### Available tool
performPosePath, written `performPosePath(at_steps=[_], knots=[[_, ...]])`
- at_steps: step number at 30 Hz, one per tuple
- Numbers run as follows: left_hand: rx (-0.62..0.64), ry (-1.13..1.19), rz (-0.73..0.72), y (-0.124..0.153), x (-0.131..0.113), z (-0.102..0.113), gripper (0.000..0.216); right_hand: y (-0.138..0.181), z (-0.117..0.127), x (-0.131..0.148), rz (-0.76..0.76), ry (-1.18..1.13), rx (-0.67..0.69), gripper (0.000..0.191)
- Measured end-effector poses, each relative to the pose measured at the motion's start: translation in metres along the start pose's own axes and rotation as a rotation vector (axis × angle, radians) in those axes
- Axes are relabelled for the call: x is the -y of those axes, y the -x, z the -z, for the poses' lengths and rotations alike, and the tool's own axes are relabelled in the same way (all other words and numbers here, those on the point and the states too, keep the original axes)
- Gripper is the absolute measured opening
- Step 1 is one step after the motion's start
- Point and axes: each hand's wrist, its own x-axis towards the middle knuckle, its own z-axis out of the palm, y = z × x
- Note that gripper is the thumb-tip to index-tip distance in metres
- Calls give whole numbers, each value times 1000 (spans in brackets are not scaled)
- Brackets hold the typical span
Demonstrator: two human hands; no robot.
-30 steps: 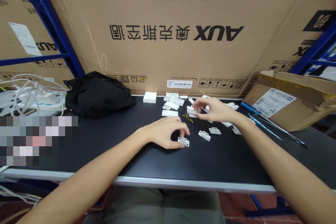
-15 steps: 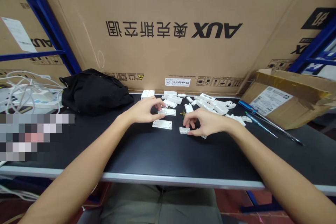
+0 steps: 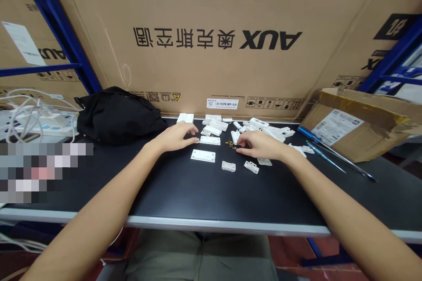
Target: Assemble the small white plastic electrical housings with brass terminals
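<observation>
My left hand [image 3: 176, 136] rests over the table with thumb and fingers apart. Its thumb tip is beside the end of a flat white plastic plate [image 3: 210, 140]. A second white plate [image 3: 203, 156] lies just in front. My right hand [image 3: 259, 145] has curled fingers, with a gap between thumb and forefinger, at a small pile of tiny brass-coloured and green parts [image 3: 230, 143]. Their exact kind is too small to tell. Nearer me lie a small white bracket-like piece [image 3: 228, 166] and a slotted white piece [image 3: 251, 167]. Another small white piece [image 3: 264, 162] lies below my right wrist.
Several white plastic housings [image 3: 260, 124] are heaped at the back. A black bag [image 3: 120, 116] lies left, near white cables [image 3: 24, 114]. To the right are a blue-handled screwdriver [image 3: 339, 156], a thin blue-green tool [image 3: 325, 156] and a cardboard box [image 3: 365, 127]. A big carton [image 3: 211, 70] stands behind.
My right hand has let go of the small white bracket-like piece, leaving it on the table, and moved away to the small parts. My left hand has shifted slightly left, off the plate.
</observation>
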Motion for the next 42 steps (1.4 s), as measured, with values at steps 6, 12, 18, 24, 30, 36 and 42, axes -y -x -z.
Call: performPosePath(at_steps=[6, 12, 18, 24, 30, 36, 42], knots=[[15, 61, -146, -2, -44, -8, 32, -2, -6, 4, 41, 0, 35, 17], [153, 170, -297, -3, -78, -29, 34, -2, -8, 5, 112, -29, 41, 14], [150, 191, -354, -3, -80, -37, 24, -4, -12, 6, 126, -19, 3, 17], [141, 257, -342, -2, -82, -33, 16, -4, -13, 7, 183, -15, 8, 13], [140, 265, -334, -1, -77, -31, 15, -3, -14, 8, 222, -32, 11, 14], [143, 267, -324, -1, -76, -31, 15, -5, -16, 4, 209, -23, -16, 18], [148, 262, -318, -2, -75, -31, 15, -6, -17, 6, 245, -45, 10, 15]])
